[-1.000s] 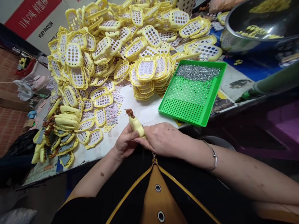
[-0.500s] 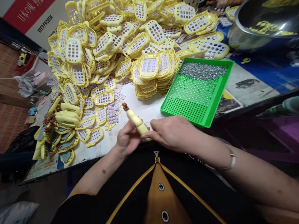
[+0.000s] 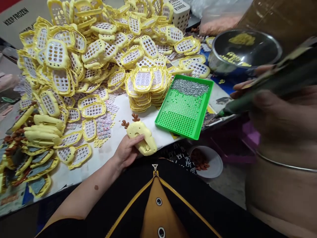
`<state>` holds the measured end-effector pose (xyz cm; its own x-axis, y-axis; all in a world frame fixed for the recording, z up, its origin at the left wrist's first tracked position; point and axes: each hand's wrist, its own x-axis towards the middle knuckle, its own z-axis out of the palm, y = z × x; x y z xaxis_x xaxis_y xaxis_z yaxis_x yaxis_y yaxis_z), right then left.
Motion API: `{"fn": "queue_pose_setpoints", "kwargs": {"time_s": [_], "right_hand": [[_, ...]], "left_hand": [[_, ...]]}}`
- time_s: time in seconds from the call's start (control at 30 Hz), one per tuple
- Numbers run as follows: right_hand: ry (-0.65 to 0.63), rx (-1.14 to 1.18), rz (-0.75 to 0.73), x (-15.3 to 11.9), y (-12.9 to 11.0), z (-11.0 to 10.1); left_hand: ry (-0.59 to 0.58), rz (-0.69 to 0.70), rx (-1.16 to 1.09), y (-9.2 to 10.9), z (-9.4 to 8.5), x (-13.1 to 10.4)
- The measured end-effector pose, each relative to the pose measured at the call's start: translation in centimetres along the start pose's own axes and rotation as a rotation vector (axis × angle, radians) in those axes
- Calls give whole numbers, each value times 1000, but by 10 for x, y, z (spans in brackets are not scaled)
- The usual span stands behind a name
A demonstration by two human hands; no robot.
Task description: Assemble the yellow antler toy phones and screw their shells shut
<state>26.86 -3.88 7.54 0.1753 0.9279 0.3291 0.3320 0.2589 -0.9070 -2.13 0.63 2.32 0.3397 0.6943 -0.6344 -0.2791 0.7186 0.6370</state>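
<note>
While the left hand (image 3: 128, 149) clasps a shell (image 3: 146, 135) midway, the right (image 3: 272, 110) grips a tool (image 3: 239, 104).

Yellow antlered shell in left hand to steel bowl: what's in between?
Head view: a narrow strip of white work surface beside the yellow shell, then the green tray holding silvery metal bits, before the steel bowl.

Cramped assembly workshop: a tabletop (image 3: 119, 137) heaped with yellow plastic shells (image 3: 92, 51), beside a green tray (image 3: 177, 124) of small metal parts and a steel bowl (image 3: 247, 54) of yellow pieces.
</note>
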Motion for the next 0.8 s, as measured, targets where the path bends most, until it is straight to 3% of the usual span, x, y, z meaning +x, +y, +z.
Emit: {"fn": "queue_pose_setpoints", "kwargs": {"time_s": [0.07,0.1,0.23,0.47,0.63,0.8], "right_hand": [[249,128,41,7,1,-1],[288,168,41,10,3,0],[135,116,-65,21,10,20],[78,73,-137,31,35,78],[48,-124,-111,40,52,89],[56,-73,-126,47,56,93]], "left_hand": [[-37,-39,70,-3,3,3],[-65,-62,85,-4,3,5],[-151,-95,20,-6,0,14],[-91,-54,-14,-7,-4,23],[-151,-90,-9,-7,-10,24],[-294,-157,-59,-2,-19,26]]}}
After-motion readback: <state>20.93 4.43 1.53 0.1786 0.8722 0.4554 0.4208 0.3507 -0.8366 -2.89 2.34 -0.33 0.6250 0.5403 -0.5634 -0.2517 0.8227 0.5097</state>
